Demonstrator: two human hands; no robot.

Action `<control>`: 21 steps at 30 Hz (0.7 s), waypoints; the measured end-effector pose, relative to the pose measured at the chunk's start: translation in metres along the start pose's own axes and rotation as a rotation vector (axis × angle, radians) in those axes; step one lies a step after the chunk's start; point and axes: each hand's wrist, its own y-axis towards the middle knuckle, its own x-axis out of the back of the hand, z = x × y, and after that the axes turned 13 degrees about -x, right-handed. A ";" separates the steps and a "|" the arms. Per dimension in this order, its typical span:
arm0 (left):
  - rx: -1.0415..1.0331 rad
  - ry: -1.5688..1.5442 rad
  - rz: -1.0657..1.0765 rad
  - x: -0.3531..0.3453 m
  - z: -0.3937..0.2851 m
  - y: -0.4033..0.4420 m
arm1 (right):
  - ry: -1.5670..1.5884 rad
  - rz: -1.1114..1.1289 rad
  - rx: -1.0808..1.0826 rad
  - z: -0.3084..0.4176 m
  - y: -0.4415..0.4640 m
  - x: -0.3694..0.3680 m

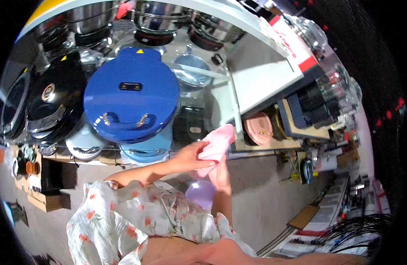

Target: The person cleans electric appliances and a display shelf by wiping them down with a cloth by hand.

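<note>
Bare skin [208,253] up close. Before blue cooker [135,104], pinching pink cloth [218,140] in left hand [189,158], touching with right hand [219,176] (fingers hidden, can't tell). Hold snugly.

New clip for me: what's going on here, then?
A person is handling what looks like a pink cloth. The left hand holds it; the right hand is against its lower side, its grip partly hidden. Ahead stands a large blue appliance, lid down, with a black appliance to its left. A round purple object shows below the hands.
</note>
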 end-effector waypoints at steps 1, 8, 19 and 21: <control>0.114 -0.136 0.076 -0.002 0.004 0.000 | -0.173 -0.010 -0.047 0.004 -0.004 -0.002; 0.371 -1.032 0.032 0.023 -0.026 0.002 | -0.181 -0.045 -0.160 0.009 -0.001 0.038; 0.039 -0.203 -0.021 0.070 -0.015 0.080 | -0.965 -0.406 0.314 0.109 0.026 0.035; -0.112 -0.131 -0.132 0.073 -0.015 0.087 | -1.173 -0.410 0.513 0.124 0.030 0.043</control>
